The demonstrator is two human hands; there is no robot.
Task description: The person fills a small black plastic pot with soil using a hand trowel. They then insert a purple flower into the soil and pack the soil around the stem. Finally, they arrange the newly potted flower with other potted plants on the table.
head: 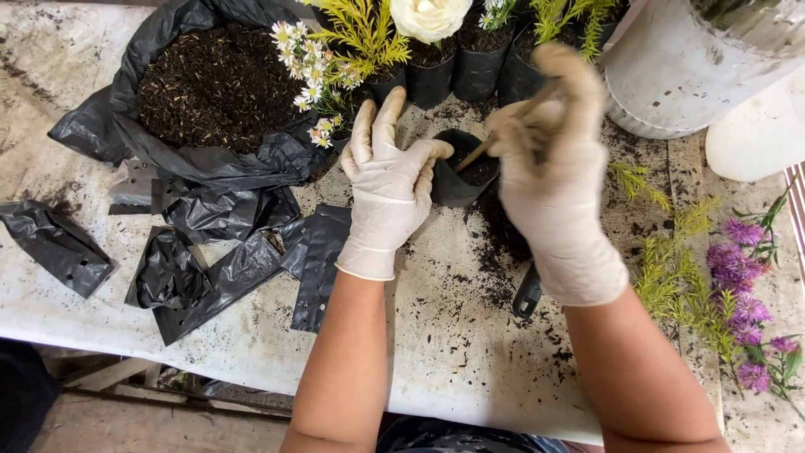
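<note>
Thin, cream-white rubbery gloves, matt and faintly wrinkled, are worn on the left hand [387, 189] and the right hand [553, 180]; a small black nursery bag of soft, slightly glossy plastic film [457, 180] is gripped by the left, and a slender, dull brown wooden-looking stick [503, 134] by the right. The large black plastic sack [210, 159] is seen crumpled and shiny, filled with coarse, crumbly dark soil [214, 84]. The white table cover [251, 335] is shown smooth but stained and gritty.
</note>
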